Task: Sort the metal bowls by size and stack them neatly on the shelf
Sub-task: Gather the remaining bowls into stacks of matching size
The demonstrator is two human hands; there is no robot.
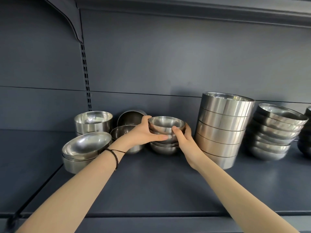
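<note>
Dark blue-grey metal shelf (151, 182), matte, smooth; back panel same colour, slotted upright strip (86, 78) at left. All bowls are brushed stainless steel, shiny inside. Centre: short stack of small round bowls (164, 147) standing on the shelf; the small top bowl (166, 124) sits on the upper bowls of this stack, rim level. Left hand (144, 133) closed on the left side of the top bowls, thumb lying along the lower bowl, fingers wrapped behind the rim. Right hand (183, 137) grips the right side, thumb on the front wall, fingers hidden behind. Dark braided cord bracelet (114, 154) on the left wrist. Right of the hands: tall stack of straight-walled bowls (222, 128), cylinder-shaped, just beside the right hand. Further right: leaning stack of rounded bowls (276, 132), rims uneven; beyond it a dark stack (306, 132) cut off by the frame edge. Left group: front stack (84, 152) with its top bowl tilted toward the camera; behind it a straight-walled bowl (93, 121); one bowl propped on edge (129, 116) against the back panel; another rounded bowl (121, 132) partly hidden behind the left hand. All bowls that show their insides are empty. Exact count in each stack is hard to make out.
</note>
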